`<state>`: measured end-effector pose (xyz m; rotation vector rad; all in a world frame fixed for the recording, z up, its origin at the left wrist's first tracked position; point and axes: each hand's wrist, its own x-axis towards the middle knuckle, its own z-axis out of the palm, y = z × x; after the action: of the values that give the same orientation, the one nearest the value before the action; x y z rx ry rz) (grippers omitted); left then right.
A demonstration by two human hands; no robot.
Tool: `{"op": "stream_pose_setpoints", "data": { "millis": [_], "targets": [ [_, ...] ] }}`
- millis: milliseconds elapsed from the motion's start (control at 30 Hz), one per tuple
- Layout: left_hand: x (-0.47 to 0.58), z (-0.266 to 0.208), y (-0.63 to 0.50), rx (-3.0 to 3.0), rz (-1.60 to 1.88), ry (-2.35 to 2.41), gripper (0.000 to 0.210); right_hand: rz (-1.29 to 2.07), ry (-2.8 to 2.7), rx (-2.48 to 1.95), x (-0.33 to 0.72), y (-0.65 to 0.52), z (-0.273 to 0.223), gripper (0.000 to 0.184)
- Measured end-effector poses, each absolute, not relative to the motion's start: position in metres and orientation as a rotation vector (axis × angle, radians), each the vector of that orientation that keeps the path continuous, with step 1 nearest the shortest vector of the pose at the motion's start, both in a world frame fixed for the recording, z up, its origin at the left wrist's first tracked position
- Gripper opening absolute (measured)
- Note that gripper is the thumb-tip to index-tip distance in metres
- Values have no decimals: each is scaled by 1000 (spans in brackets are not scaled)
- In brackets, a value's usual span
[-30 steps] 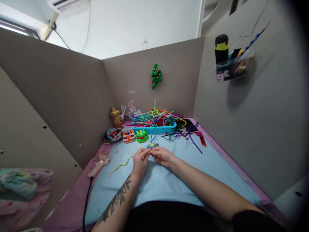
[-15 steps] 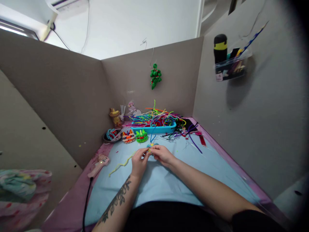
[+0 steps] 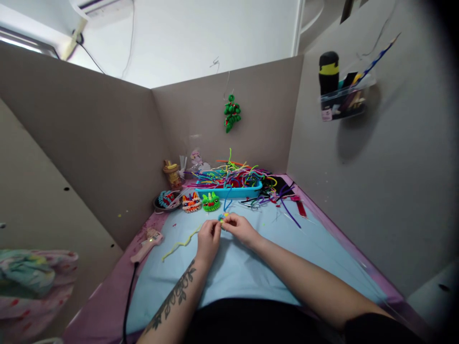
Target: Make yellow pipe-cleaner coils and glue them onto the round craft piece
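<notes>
One left hand (image 3: 208, 239) and one right hand (image 3: 241, 230), close together, pinch a small blue-and-yellow piece (image 3: 221, 218), partly hidden, at the wearer's twelve o'clock; uneven pressure could bend it; a leftward shift could drag the yellow strand (image 3: 182, 244) at the left hand's nine o'clock.

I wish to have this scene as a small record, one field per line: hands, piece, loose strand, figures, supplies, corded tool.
Hands: left hand and right hand together, pinching the piece
Piece: small blue-yellow piece, partly hidden by fingers
Loose strand: yellow strand, beside left hand
Figures: orange figure, green figure, side by side
Supplies: colourful strands heaped in blue tray
Corded tool: pink tool, far left
</notes>
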<state>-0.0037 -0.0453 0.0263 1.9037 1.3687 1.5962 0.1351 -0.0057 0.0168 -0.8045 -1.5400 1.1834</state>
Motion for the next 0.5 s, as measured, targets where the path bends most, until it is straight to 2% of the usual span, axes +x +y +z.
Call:
{"op": "stream_pose_setpoints", "data": {
  "millis": [267, 500],
  "targets": [
    [-3, 24, -45, 1977, 1537, 1382, 13, 970, -1684, -868, 140, -6, 24, 14],
    [-2, 24, -41, 1944, 1477, 1390, 16, 913, -1763, -902, 142, -7, 26, 12]
  ]
}}
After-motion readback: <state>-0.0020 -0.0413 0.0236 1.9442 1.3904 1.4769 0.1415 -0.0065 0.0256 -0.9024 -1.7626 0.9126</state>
